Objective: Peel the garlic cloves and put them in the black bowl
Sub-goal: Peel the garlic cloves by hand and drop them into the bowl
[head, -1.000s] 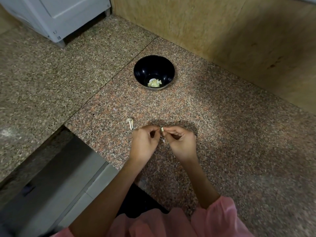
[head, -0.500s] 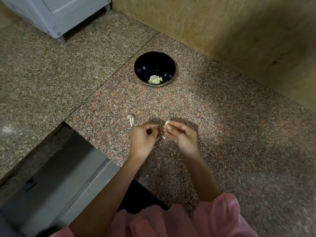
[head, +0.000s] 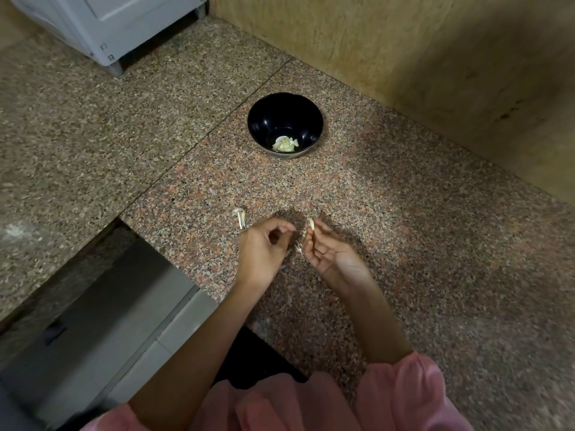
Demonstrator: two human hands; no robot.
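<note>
The hands have come apart since a second ago. Then both sets of fingertips met on one clove; now only the right hand has it, and the left hand has drawn off to the side. The clove is pale and looks bare of skin. It is pinched between the right thumb and forefinger and stands up above the fingertips. It is on the person's side of the bowl, slightly to its right and well apart from it. The right palm is turned up, its other fingers loosely bent. The left hand is curled, thumb tip and forefinger tip brought together in a ring; whether a bit of skin sits between them cannot be told. A narrow gap separates the hands. In it a wisp of skin shows, either hanging from the right fingers or lying on the counter; which is unclear.

The bowl stands upright on the counter, with a few peeled cloves heaped in its bottom on the near side. Nearer the person than the bowl and a little to its left lie pale scraps, just beside the left knuckles. A smaller fleck lies between the scraps and the bowl. Far beyond the bowl to its left stands a white appliance, and behind the bowl to its right rises a tan wall. A pink sleeve covers the right arm at the edge farthest from the bowl.
</note>
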